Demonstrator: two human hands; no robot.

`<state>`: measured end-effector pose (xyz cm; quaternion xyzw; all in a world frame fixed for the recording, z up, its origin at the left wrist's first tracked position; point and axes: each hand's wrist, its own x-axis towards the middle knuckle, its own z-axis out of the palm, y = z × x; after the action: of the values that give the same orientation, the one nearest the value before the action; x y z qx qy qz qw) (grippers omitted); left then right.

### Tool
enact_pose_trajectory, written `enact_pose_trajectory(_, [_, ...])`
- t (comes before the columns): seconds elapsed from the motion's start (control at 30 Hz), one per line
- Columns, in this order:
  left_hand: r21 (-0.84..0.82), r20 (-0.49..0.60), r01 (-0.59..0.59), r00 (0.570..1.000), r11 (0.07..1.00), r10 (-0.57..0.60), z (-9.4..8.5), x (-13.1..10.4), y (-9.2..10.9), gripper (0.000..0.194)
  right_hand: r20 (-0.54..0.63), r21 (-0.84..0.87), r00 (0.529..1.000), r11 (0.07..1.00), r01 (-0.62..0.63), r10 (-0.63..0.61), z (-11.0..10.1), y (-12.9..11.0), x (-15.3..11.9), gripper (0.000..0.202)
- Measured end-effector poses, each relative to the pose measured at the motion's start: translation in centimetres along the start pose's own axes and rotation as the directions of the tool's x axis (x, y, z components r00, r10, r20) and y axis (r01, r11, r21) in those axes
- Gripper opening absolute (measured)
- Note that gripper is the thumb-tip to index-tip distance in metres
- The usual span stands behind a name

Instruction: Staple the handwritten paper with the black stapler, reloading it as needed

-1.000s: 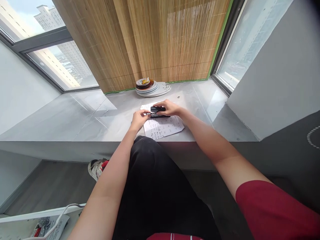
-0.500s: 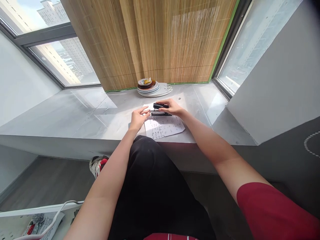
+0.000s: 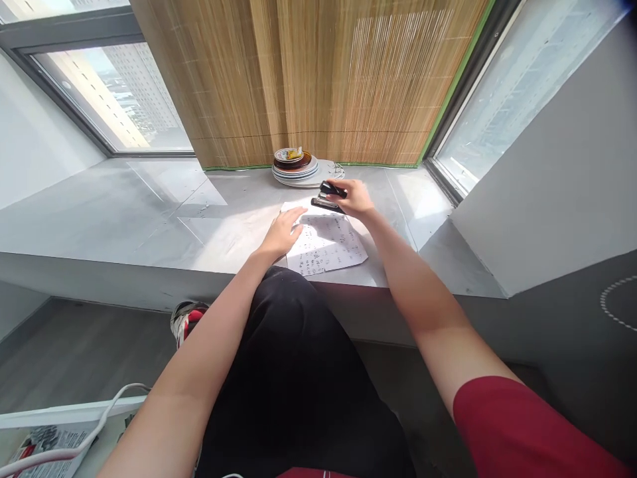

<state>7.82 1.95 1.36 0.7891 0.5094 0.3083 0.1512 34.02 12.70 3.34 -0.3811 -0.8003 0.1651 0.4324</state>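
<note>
My right hand (image 3: pixel 355 198) is closed around a black stapler (image 3: pixel 327 202), gripping it near its rear end. The stapler is held over the far right part of a written sheet of paper (image 3: pixel 326 249), its nose pointing left. My left hand (image 3: pixel 284 232) lies on the sheet's upper left edge, fingers stretched out, with nothing gripped in them. Handwritten marks cover the paper, which rests on the grey windowsill (image 3: pixel 239 219) close to its front edge. Shadow from the stapler and hand falls across the sheet.
Behind the paper stands a stack of plates (image 3: pixel 294 174) with a small bowl on top. A bamboo blind (image 3: pixel 318 79) hangs at the back between windows. My knee (image 3: pixel 283 292) is against the sill's front. A white cable (image 3: pixel 107 415) crosses a white shelf at lower left.
My right hand has lifted the stapler off the paper and moved it back and right. My left hand has come away from the stapler and flattened onto the sheet. The view has shifted slightly.
</note>
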Motion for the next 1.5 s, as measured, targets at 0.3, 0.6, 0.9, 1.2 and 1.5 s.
enact_pose_trajectory(0.3, [0.358, 0.185, 0.047, 0.975, 0.933, -0.12, -0.7, 2.9, 1.7, 0.018, -0.071, -0.388, 0.933, 0.852, -0.352, 0.354, -3.8, 4.4, -1.1, 0.039])
enact_pose_trajectory(0.6, [0.234, 0.239, 0.006, 0.969, 0.972, -0.063, 2.2, 14.8, 0.5, 0.035, -0.111, -0.409, 0.968, 0.878, -0.249, 0.223, -1.6, 3.8, -0.7, 0.045])
enact_pose_trajectory(0.9, [-0.117, -0.018, -0.068, 0.998, 0.991, 0.067, 6.1, 14.9, -2.2, 0.016, -0.262, -0.462, 0.959, 0.886, -0.028, -0.106, -0.6, 1.9, 0.0, 0.036])
enact_pose_trajectory(1.2, [-0.43, -0.18, -0.235, 0.968, 0.871, 0.173, 3.7, 13.9, 0.0, 0.008, -0.156, -0.019, 0.988, 1.0, 0.011, -0.014, 0.5, 0.4, -0.5, 0.017])
enact_pose_trajectory(1.5, [-0.414, -0.17, -0.232, 0.97, 0.88, 0.176, 3.9, 13.9, 0.3, 0.01, -0.122, 0.312, 0.985, 0.947, -0.079, 0.122, 0.7, 0.7, -0.3, 0.022])
